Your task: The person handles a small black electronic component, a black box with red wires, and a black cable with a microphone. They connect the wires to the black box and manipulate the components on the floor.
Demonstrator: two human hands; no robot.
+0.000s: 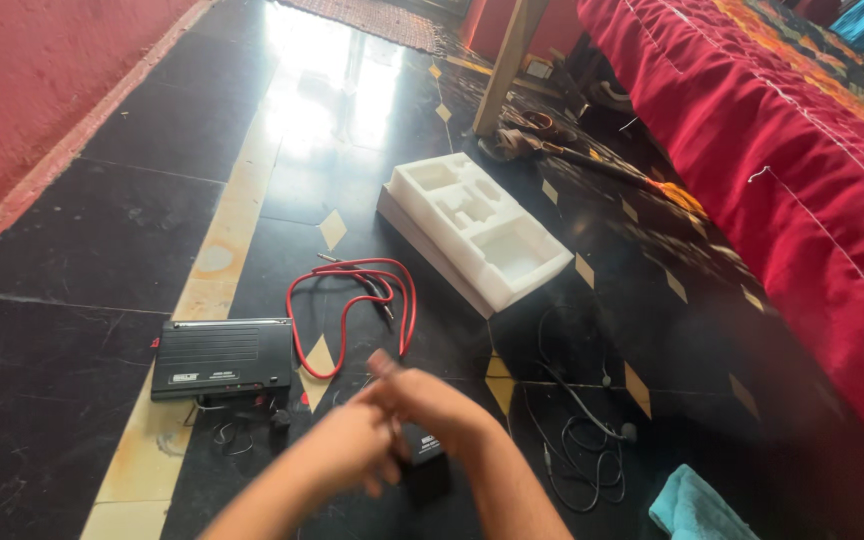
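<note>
My left hand (347, 452) and my right hand (430, 398) meet low in the middle of the view, both blurred. Between them is a small black box (425, 458) with a pale label. The left fingers curl against its left side. The right hand lies over its top with the thumb raised, and its grip is hidden. A flat black receiver unit (222, 358) lies on the floor just left of my hands. A looped red cable (357, 300) lies beyond them.
A white foam packing tray (472, 228) sits further out on the dark tiled floor. Thin black wires (582, 445) and a teal cloth (694, 508) lie to the right. A bed with a red cover (782, 150) fills the right side, a broom (602, 168) beside it. A red wall (32, 90) runs along the left.
</note>
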